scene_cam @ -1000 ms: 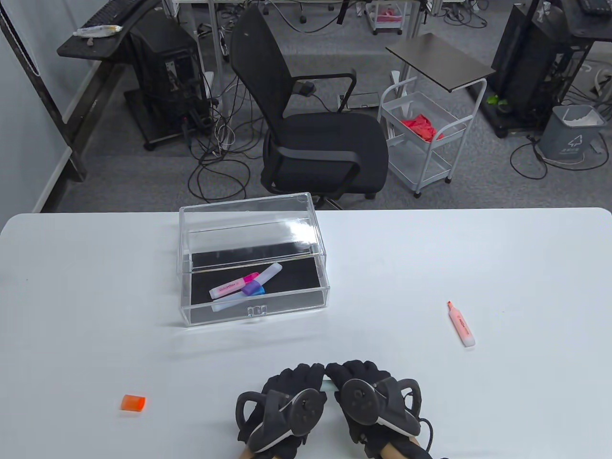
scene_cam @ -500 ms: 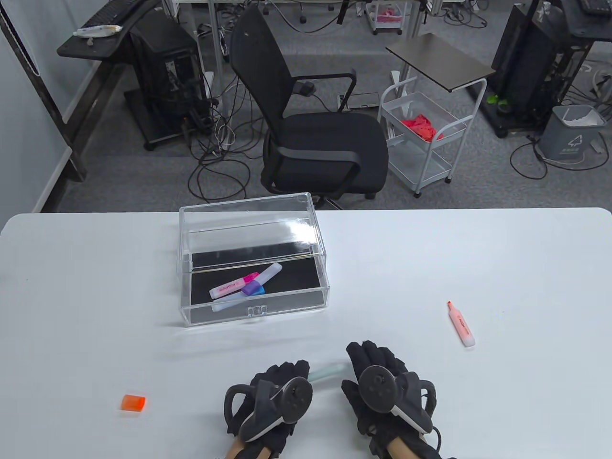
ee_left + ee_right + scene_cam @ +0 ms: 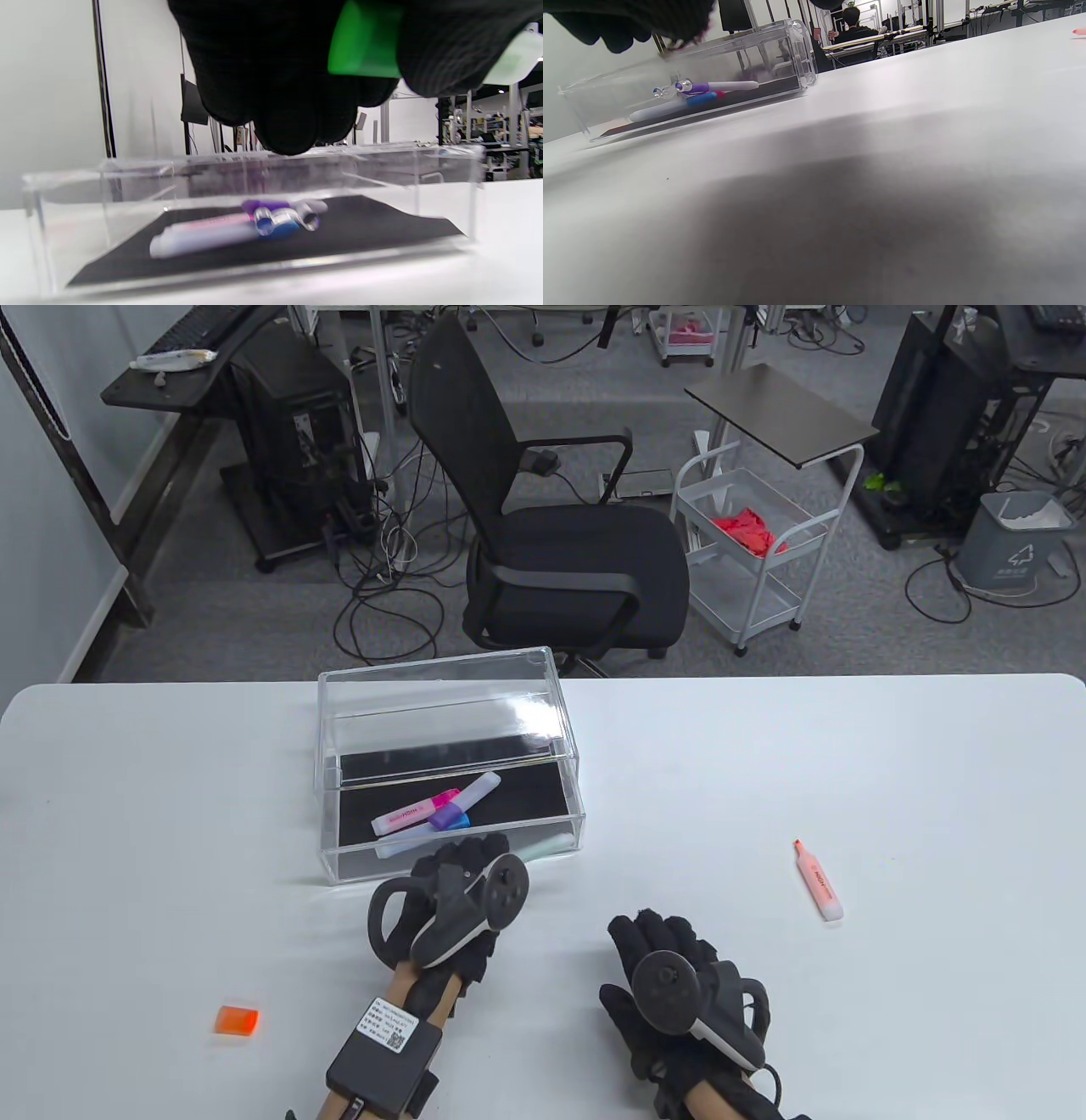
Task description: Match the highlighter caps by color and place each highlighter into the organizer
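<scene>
One orange cap is lying far left on the table. My left hand is gripping the green highlighter at the organizer's front edge, where three highlighters are lying inside. My right hand is resting flat, fingers relaxed, holding nothing. The orange highlighter is lying uncapped, far right.

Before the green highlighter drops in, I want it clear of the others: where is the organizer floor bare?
Bare black floor shows at the organizer's right end, past the purple-capped highlighter. The left-centre is crowded: pink highlighter and the blue-capped one lie crossed there. The left hand holds the green highlighter at the front wall.
</scene>
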Tool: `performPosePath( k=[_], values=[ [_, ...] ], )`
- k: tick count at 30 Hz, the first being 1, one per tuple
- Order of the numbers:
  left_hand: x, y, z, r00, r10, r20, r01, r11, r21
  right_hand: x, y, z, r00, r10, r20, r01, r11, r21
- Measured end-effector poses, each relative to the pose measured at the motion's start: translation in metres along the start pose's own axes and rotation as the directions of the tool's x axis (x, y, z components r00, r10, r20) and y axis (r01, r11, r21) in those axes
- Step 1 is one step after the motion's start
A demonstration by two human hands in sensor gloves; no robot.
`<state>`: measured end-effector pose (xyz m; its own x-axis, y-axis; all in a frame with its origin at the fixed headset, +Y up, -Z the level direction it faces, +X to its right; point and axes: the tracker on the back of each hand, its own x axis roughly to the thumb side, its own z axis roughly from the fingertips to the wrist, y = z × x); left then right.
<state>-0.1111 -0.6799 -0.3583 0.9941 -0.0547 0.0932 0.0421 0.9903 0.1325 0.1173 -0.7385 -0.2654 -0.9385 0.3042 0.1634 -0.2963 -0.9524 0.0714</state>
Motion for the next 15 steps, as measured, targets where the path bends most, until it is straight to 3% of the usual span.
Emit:
performPosePath(
  k=[8, 15],
  values=[
    [-0.017, -0.002, -0.047, 0.985, -0.128, -0.116, 0.122, 0.991, -0.057, -0.001, 0.000, -0.001, 1.000, -0.019, 0.002, 0.018, 1.000, 0.004],
    [-0.035, -0.009, -0.056, 0.974, -0.129, -0.187, 0.113, 0.989, -0.093, -0.001, 0.000, -0.001, 1.000, -0.025, 0.003, 0.025, 0.999, 0.021]
  ],
)
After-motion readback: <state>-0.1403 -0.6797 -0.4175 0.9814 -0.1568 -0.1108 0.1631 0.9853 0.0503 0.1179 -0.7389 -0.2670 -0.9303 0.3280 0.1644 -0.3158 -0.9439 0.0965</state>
